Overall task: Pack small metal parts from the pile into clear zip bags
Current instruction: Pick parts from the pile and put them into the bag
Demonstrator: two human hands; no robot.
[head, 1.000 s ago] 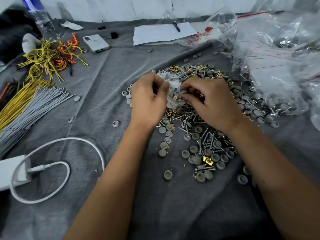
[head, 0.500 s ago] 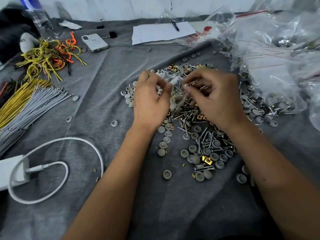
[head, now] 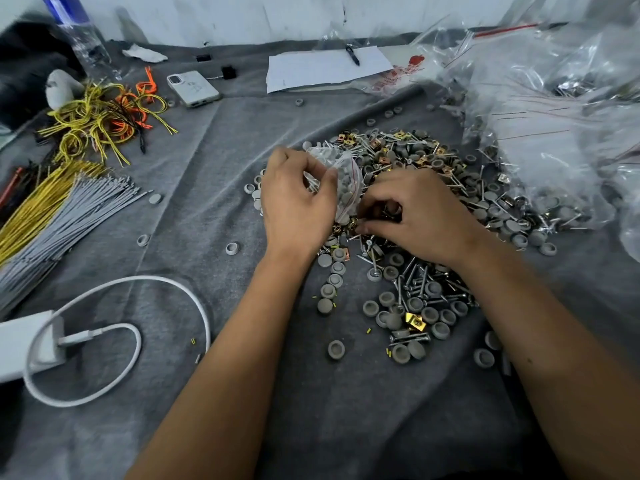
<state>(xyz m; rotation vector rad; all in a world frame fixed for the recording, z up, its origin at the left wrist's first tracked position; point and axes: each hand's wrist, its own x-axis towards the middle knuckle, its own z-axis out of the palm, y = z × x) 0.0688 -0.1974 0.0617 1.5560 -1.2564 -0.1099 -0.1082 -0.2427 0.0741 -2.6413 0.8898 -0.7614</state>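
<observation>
1. My left hand (head: 294, 202) grips a crinkly clear bag (head: 341, 183) holding grey caps, above the pile's near-left edge.
2. My right hand (head: 419, 216) curls, pinching parts from the glinting pile (head: 415, 161) of screws, clips and round caps.
3. Soft grey cloth (head: 207, 202) underneath.

No legible text anywhere. Red print on a clear bag (head: 398, 76), well beyond the fingers (head: 325, 178) at the far edge, is too blurred to read; looks like a red logo plus lines of characters. Paper sheet (head: 322, 69) beside it appears blank. Bottle (head: 78, 32) far left has a blue label, nothing readable. Phone (head: 193, 87) back shows no readable marking.
</observation>
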